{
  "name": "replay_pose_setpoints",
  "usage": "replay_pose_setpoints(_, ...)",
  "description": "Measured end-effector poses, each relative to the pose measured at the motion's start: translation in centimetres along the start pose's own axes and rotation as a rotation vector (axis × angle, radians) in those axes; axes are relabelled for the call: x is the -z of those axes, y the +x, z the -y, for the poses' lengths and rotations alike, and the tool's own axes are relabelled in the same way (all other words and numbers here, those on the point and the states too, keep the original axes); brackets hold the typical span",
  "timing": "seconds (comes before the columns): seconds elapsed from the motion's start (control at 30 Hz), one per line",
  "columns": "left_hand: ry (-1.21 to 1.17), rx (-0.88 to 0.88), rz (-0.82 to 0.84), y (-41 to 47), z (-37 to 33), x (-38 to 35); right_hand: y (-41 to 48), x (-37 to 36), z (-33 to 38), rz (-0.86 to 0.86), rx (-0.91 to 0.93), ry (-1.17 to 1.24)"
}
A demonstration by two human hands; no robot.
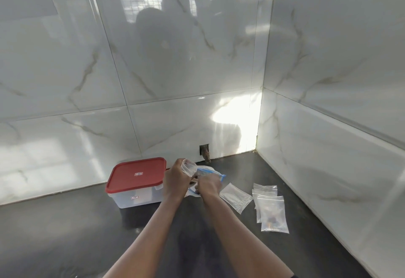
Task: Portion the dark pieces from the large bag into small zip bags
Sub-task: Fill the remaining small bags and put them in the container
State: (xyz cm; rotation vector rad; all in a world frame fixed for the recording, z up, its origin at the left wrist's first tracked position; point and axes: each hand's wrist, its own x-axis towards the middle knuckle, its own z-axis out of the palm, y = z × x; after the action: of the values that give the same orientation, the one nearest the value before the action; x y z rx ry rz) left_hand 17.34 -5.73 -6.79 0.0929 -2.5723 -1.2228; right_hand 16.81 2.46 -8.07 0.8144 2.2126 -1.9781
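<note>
My left hand holds a small clear zip bag with its mouth spread open, raised a little above the counter. My right hand is closed over the mouth of the large blue-trimmed bag, which lies on the dark counter just behind it. Whatever the right fingers pinch is hidden. An empty small zip bag lies flat to the right. Further right sits a stack of small zip bags, the top ones with a few dark pieces inside.
A clear plastic box with a red lid stands left of my hands against the marble wall. Tiled walls meet in a corner at the right. A small hole in the wall is behind the large bag.
</note>
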Motion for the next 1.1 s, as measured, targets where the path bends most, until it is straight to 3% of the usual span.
replay_pose_setpoints(0.37,-0.020,-0.055,-0.025,-1.1,-0.5,1.2,-1.1,6.4,-1.4,-0.122,0.102,-0.012)
replay_pose_setpoints(0.63,-0.077,-0.015,0.029,-2.2,0.3,1.4,-3.1,10.3,-0.8,-0.101,0.093,0.092)
replay_pose_setpoints(0.87,-0.057,-0.025,0.101,-2.0,1.4,0.7,-6.3,13.3,2.0,-0.016,0.152,0.012)
replay_pose_setpoints(0.97,-0.060,-0.048,0.090,-2.3,1.5,0.2,-6.9,12.5,2.7,-0.060,0.258,-0.053)
replay_pose_setpoints(1.1,-0.017,-0.083,0.080,-2.4,1.4,-0.4,-7.6,10.7,3.3,-0.171,0.428,-0.322)
